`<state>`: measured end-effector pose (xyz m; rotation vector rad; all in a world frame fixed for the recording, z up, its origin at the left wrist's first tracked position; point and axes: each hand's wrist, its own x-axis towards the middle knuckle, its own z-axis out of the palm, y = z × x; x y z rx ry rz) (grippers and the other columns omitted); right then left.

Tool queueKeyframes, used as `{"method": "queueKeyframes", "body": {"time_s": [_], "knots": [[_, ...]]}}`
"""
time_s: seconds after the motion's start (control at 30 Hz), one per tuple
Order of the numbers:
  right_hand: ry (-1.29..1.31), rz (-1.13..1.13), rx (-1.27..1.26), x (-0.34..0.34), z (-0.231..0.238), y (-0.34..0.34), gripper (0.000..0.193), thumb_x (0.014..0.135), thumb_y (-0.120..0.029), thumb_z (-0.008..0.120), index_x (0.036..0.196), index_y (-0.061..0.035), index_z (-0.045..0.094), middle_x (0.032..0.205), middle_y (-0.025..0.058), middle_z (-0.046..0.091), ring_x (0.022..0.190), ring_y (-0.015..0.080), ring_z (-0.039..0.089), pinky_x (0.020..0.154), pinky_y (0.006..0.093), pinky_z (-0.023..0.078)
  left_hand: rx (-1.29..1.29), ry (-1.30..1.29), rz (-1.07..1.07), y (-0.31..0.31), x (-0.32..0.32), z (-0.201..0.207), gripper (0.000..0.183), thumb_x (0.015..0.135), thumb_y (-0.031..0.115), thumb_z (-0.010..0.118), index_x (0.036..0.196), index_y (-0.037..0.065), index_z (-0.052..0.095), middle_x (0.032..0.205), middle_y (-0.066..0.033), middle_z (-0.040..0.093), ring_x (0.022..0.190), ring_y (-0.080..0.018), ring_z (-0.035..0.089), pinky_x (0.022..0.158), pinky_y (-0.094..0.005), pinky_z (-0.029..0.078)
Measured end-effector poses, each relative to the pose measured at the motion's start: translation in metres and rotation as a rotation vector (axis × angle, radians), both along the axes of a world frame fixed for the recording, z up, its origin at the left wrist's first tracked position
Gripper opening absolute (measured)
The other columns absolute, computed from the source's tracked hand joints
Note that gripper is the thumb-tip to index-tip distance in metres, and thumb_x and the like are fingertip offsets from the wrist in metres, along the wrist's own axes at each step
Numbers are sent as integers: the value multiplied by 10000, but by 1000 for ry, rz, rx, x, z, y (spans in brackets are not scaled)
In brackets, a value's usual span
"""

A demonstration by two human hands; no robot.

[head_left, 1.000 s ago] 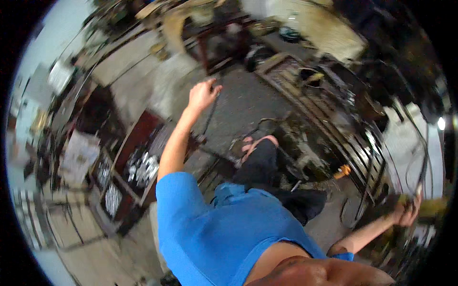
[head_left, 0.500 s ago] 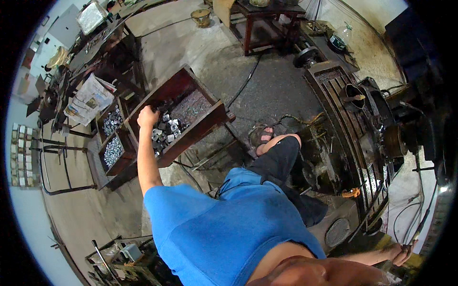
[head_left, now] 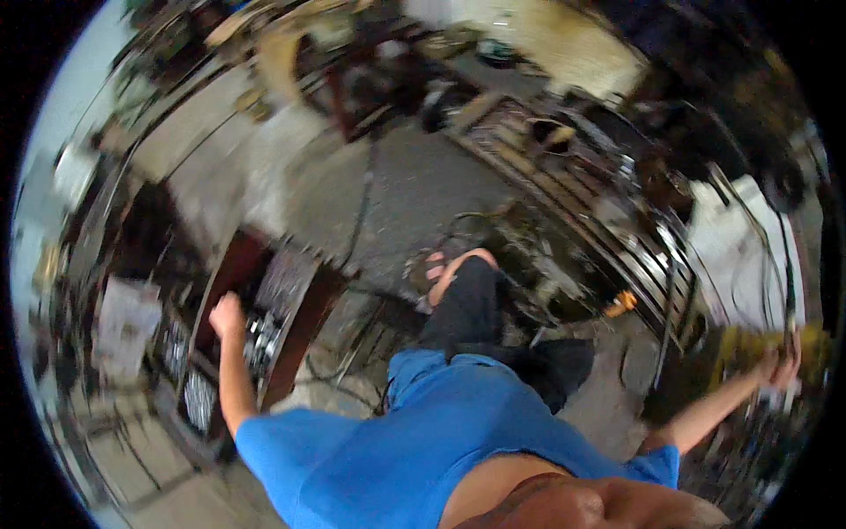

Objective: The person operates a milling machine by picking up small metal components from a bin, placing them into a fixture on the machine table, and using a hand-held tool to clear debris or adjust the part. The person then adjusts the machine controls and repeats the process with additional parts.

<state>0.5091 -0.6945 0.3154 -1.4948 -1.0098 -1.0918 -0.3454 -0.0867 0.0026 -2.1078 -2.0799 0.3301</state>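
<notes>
My left hand (head_left: 227,315) is closed at the left wall of a dark red metal bin (head_left: 304,313). Whatever the fingers hold, if anything, is hidden. Inside the bin, beside that hand, lie small shiny blocky metal pieces (head_left: 261,339) and a patch of fine metal chips (head_left: 286,278). Out to the far right, my right hand (head_left: 779,366) is raised near the lower end of a dark hanging rod or hose (head_left: 789,295). Motion smears its fingers, so I cannot tell whether they grip it.
Smaller compartments with metal parts (head_left: 199,401) adjoin the bin's left side, with newspaper (head_left: 126,328) beyond. A machine with a long slotted bed (head_left: 564,216) runs along the right. An orange item (head_left: 620,304) sits at its near edge. A cable (head_left: 366,203) crosses the floor.
The whole view has swung and blurred, so the bin sits further left and lower. My left hand stays at the bin wall. My right hand and forearm show higher and more fully.
</notes>
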Motion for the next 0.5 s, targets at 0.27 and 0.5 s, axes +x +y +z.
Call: {"method": "queueKeyframes", "body": {"time_s": [0.27, 0.5], "knots": [[-51, 187, -11, -53, 66, 64, 299, 821, -98, 416, 943, 147, 537, 1034, 295, 550, 968, 395, 548, 882, 441, 431, 246, 177, -20, -30, -36, -13, 222, 769, 180, 560, 950, 65, 503, 754, -113, 617, 718, -268, 617, 607, -397, 480], [-274, -4, -121, -64, 134, 89, 277, 867, -74, 457, 1023, 150, 505, 1049, 231, 553, 975, 307, 545, 901, 448, 412, 280, 77, -1, -8, -26, -17, 352, 670, 159, 638, 959, 11, 501, 772, -167, 614, 726, -314, 617, 608, -435, 490]]}}
